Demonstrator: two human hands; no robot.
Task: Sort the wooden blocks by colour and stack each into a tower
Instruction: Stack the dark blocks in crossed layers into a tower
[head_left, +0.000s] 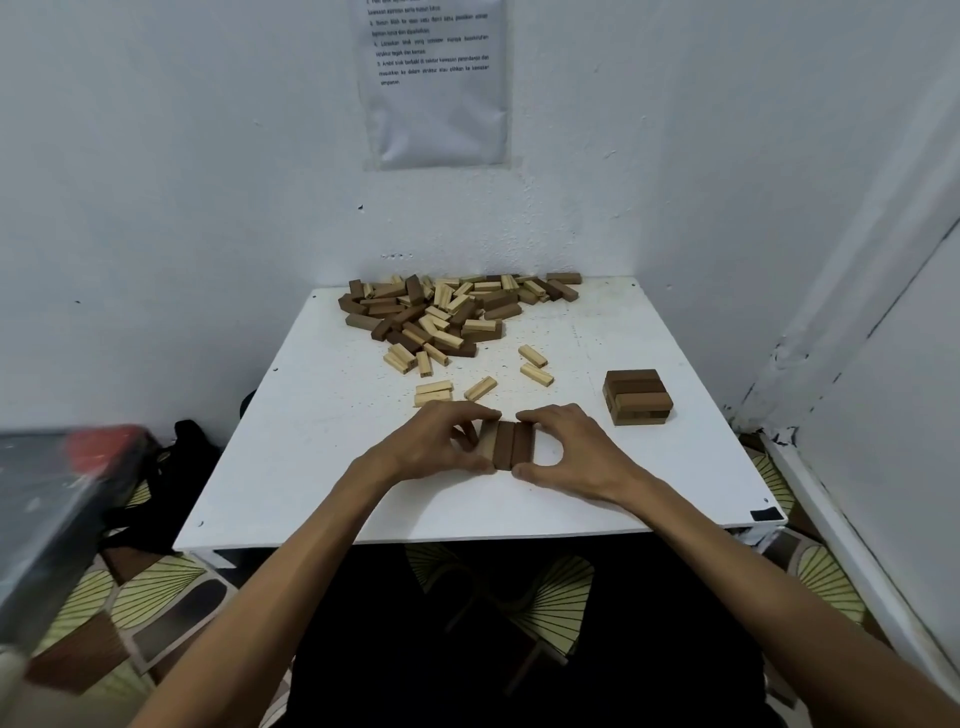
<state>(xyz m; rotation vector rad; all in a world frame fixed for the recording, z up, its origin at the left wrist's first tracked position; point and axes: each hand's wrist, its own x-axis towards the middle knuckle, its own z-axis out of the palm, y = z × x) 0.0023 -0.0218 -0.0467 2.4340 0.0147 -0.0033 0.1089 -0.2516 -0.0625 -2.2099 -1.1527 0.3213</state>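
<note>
1. Left hand (441, 441) and right hand (571, 452) meet at the near middle of the white table (322, 467). A short row of blocks (506, 444) lies on the tabletop between them.
2. Left hand: fingers curl over the row's far end and the thumb sits at its near end, gripping the left side. Right hand: forefinger at the far end and thumb at the near end, pinching the right side. Both hands are closed on the row.
3. The row has two dark brown blocks side by side, lengthwise away from the person. The piece nearest the left hand looks paler. I can't tell whether it is pale wood or a lit face.
4. Dark tower (638, 397): stands right of the right hand and a little beyond it, apart from it. It is a few layers high, with layers crossing.
5. Loose pale blocks (535, 366) lie scattered just beyond both hands. The mixed pile (447, 312) lies well beyond them, at the table's far edge.
6. Step in hand, as judged: squaring up a layer of dark blocks before it goes onto the tower.
7. The next move calls for even pressure from both sides so the row lifts as one. It then needs carrying right and setting crosswise on the top layer. If the paler piece is light wood, it should come out first.
8. Progress: early. Most blocks are unsorted, and no pale tower is in view.
</note>
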